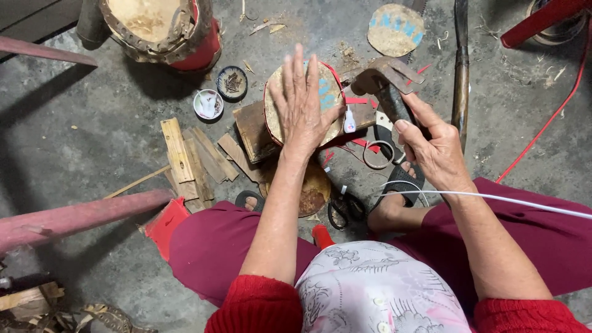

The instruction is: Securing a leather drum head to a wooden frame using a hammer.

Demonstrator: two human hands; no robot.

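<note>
Left hand lies flat, fingers spread, pressing the small drum onto the wood block on the concrete floor. Right hand grips the hammer, head raised beside the rim. Looks like tacking; next strike needs aim clear of the fingers.

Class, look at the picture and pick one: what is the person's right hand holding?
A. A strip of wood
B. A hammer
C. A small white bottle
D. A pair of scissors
B: the right hand grips the handle of a hammer, its metal head raised beside the small round drum that the left hand presses flat.
</note>
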